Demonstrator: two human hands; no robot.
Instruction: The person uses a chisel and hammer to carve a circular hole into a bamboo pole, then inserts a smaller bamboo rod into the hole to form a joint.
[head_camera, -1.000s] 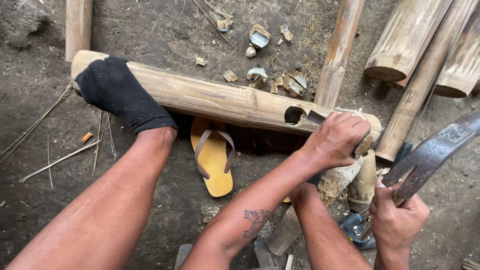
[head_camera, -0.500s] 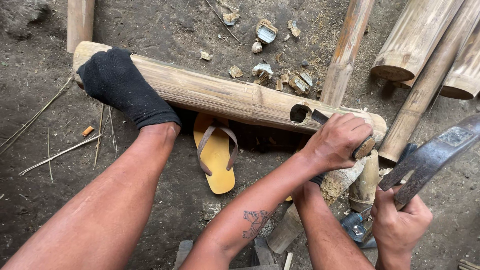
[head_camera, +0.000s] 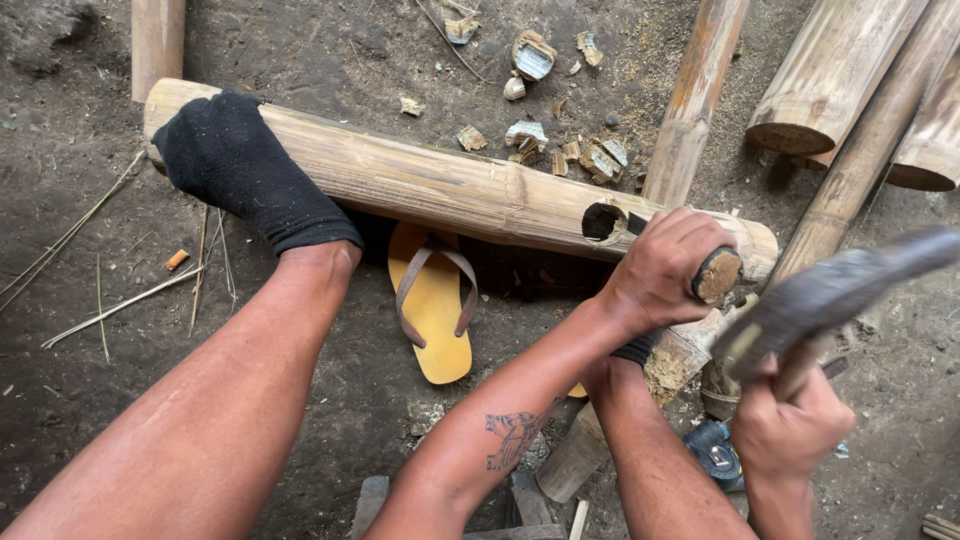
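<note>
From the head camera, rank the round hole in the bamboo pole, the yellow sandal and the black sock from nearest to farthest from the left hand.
1. Round hole: in the bamboo pole, just left of the left hand.
2. Yellow sandal: on the ground under the pole, farther left.
3. Black sock: resting on the pole's far left end.

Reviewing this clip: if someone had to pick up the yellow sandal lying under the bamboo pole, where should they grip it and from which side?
Probably by the brown straps of the yellow sandal, coming from above on the heel side. The straps arch up off the flat sole, giving fingers something to hook. The toe end is tucked under the bamboo pole, so the near end is the free one.
</note>
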